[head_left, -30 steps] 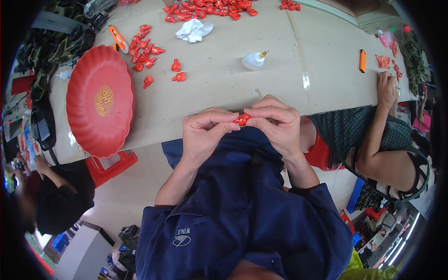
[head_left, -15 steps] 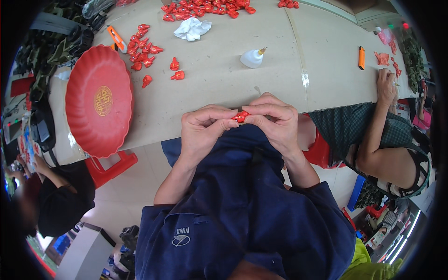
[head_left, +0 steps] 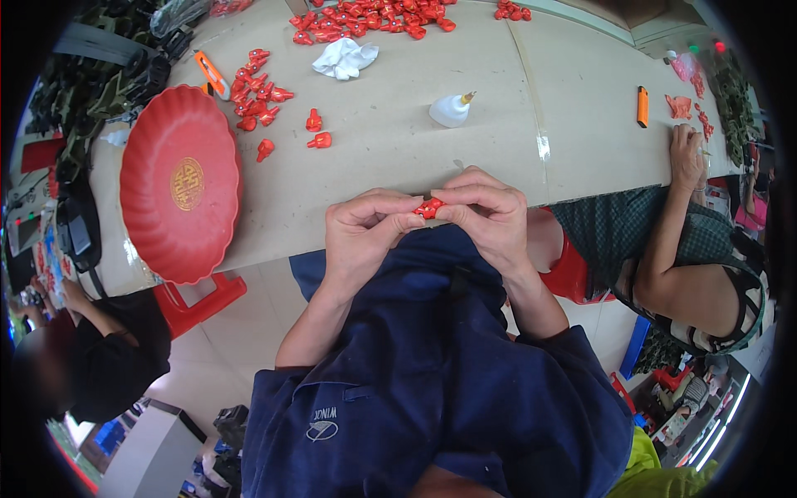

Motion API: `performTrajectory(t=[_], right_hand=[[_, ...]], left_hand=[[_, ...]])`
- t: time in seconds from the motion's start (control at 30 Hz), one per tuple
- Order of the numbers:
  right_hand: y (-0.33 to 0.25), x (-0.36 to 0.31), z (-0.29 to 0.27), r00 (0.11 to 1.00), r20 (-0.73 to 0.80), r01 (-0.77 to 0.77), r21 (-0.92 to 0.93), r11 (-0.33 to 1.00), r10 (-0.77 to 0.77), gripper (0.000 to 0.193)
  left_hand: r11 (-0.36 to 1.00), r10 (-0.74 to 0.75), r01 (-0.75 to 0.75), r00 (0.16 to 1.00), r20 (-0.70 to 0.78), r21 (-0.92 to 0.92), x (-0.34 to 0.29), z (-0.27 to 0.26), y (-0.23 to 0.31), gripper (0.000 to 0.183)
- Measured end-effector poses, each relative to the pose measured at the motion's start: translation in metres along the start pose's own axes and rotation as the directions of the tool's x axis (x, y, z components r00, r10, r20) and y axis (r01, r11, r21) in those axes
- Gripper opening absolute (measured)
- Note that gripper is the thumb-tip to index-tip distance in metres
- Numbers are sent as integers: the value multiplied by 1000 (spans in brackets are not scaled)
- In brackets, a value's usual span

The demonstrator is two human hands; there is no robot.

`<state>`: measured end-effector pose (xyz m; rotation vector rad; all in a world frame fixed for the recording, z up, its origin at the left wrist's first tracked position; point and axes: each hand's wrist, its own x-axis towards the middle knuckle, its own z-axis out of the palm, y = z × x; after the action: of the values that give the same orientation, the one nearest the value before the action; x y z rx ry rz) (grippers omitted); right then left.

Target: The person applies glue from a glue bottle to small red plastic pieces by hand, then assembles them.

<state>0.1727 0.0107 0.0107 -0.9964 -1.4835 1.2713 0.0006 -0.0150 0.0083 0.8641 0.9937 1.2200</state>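
Between my two hands, just over the near edge of the table, is a small red plastic piece (head_left: pixel 429 208) with lighter marks on it. My left hand (head_left: pixel 365 236) pinches its left end with thumb and forefinger. From the other side, my right hand (head_left: pixel 488 220) grips the right end the same way. The fingertips cover part of the piece. Ahead and to the left, a few similar red pieces (head_left: pixel 319 140) lie singly near a loose cluster of red pieces (head_left: pixel 255 90).
A scalloped red tray (head_left: pixel 149 199) stands at the left. Farther off lie an orange cutter (head_left: pixel 212 75), a crumpled white cloth (head_left: pixel 345 58) and a red heap (head_left: pixel 374 17). A white squeeze bottle (head_left: pixel 451 110) stands ahead. A co-worker's hand (head_left: pixel 686 156) rests at the right, near another orange cutter (head_left: pixel 642 106).
My hands keep their pinch on the red piece, almost unmoved. The whole view has shifted slightly, so the table items appear a little lower and to the right.
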Motion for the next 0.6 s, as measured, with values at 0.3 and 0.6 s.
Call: performTrajectory(t=[0.3,0.6], right_hand=[[0,1,1,1000,-6,-14,26,1000,14,16],[2,1,1,1000,-1,-24,50,998,25,17]], left_hand=[[1000,-11,11,1000,-26,19,-2,1,0,12],[1000,-8,8,999,-48,10,-1,2,0,11]])
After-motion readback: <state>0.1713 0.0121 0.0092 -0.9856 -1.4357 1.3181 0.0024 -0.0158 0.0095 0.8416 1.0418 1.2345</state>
